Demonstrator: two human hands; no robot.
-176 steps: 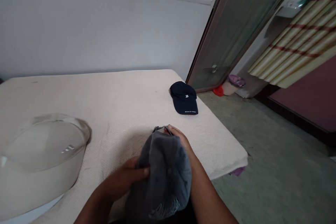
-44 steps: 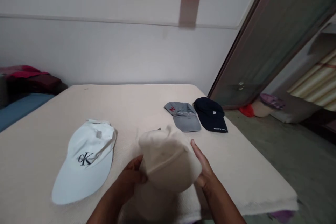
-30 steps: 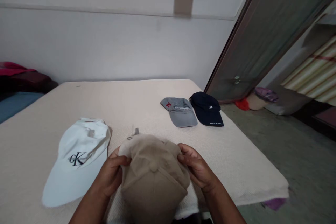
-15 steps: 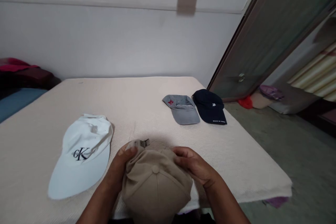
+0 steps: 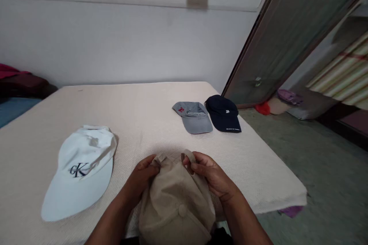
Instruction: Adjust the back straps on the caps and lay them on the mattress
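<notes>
A khaki baseball cap (image 5: 175,203) is held between my two hands, its crown button towards me and its back edge facing away. My left hand (image 5: 143,176) pinches the left side of the back opening. The fingers of my right hand (image 5: 211,174) are closed on the right side, where a strap end (image 5: 189,156) curls up in a loop. The cap's brim is out of sight below. To the left lies a white cap (image 5: 83,168) with black letters on its front.
A grey cap (image 5: 195,118) and a navy cap (image 5: 222,113) lie side by side at the bed's far right. The cream bedspread (image 5: 129,103) meets a pale wall. Beyond its right edge are the floor (image 5: 281,149) and a dark door (image 5: 258,46).
The khaki cap has turned and its back edge has lifted into view. The strap end now stands up at my right fingers; the metal buckle seen near my left hand is hidden.
</notes>
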